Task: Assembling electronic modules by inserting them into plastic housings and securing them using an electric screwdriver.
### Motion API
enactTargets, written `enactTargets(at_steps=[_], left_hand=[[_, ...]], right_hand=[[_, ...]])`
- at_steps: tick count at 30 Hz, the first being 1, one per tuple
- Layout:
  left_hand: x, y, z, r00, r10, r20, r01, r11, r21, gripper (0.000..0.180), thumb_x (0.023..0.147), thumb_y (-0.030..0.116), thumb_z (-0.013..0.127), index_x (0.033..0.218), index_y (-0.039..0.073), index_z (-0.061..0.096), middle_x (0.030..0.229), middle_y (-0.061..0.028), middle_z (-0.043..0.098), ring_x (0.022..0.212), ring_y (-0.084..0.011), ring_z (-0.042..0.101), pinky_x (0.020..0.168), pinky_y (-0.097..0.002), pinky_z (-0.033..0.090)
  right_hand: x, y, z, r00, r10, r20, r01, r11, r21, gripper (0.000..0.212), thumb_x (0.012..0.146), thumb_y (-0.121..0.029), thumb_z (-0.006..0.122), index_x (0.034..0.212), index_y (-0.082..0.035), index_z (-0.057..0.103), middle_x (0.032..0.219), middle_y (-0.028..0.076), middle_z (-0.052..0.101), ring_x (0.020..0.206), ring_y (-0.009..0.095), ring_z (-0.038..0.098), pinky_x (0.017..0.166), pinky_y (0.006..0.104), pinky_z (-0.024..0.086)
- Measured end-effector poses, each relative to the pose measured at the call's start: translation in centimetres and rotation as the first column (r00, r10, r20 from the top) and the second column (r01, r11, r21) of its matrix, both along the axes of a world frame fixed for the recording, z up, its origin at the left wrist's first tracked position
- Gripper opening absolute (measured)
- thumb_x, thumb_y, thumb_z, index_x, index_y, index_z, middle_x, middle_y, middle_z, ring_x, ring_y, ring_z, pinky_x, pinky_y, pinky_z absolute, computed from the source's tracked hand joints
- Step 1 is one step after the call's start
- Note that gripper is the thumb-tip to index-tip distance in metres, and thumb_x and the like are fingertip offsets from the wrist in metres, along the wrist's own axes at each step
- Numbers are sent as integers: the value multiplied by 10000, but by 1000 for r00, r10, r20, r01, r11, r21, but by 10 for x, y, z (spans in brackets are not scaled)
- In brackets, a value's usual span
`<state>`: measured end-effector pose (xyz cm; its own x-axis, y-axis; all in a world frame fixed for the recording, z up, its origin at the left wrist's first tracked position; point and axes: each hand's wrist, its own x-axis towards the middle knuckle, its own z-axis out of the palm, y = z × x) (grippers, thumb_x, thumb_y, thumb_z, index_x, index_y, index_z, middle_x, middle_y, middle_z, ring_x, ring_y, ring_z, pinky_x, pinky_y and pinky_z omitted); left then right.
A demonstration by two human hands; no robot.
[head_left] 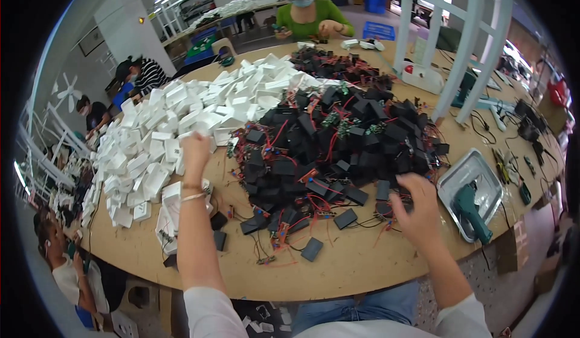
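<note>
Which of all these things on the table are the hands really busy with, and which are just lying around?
In use:
left hand at the white housings
right hand at the black wired modules

Lying about:
green power screwdriver in its metal tray
hand tools
white frame

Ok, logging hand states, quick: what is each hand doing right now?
Left hand: reaching into the white boxes; grip cannot be told.
Right hand: fingers spread open, on the black modules.

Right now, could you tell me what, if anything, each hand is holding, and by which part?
Left hand reaches the white housings; right hand rests on black modules. Any hold is hidden.
</note>
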<state>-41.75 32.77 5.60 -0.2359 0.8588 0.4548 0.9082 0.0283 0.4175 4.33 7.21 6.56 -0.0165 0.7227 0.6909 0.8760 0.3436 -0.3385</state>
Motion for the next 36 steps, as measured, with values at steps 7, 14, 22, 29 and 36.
enactTargets(at_steps=[7, 14, 22, 29, 36], left_hand=[[183, -230, 79, 689, -538, 486, 578, 812, 79, 249, 750, 106, 767, 865, 60, 551, 906, -115, 621, 870, -228, 625, 782, -362, 488], [253, -302, -46, 624, -697, 354, 750, 661, -21, 383, 715, 154, 791, 1001, 44, 561, 1263, -175, 528, 1091, -374, 506, 913, -437, 440], [259, -308, -19, 151, -536, 831, 809, 550, 207, 516, 878, 254, 657, 1313, 26, 499, 1369, -151, 472, 1156, -250, 493, 958, -382, 406], [299, -327, -2, -129, -367, 921, 738, 585, 337, 512, 1043, 293, 355, 1446, -20, 314, 1403, -148, 448, 1279, -210, 441, 1053, -351, 357], [309, -345, -11, -347, -153, 925, 616, 707, 348, 431, 1051, 327, 323, 1275, -14, 459, 1144, -150, 583, 1071, -217, 570, 971, -399, 440]], right_hand=[[5, 116, 33, 974, -19, 224, 51, 989, -137, 343, 833, -259, 699, 1069, -26, 610, 1071, 111, 627, 1023, 282, 574, 871, 367, 435], [14, 90, 82, 37, 181, -983, -654, 748, 113, 364, 990, -330, 483, 1107, 12, 524, 986, 137, 643, 868, 199, 654, 827, 364, 532], [11, -45, 48, 58, 340, -939, -673, 707, 215, 379, 953, -313, 563, 1186, -31, 468, 1018, 172, 634, 838, 279, 659, 760, 422, 550], [-7, -144, -39, 117, 66, -991, -711, 702, -37, 359, 890, -90, 654, 1126, -46, 387, 1099, 180, 612, 977, 302, 648, 854, 453, 525], [3, -160, -61, 411, -31, -911, -715, 608, -343, 306, 875, -54, 654, 1107, -33, 455, 1070, 146, 627, 1009, 235, 639, 895, 375, 501]])
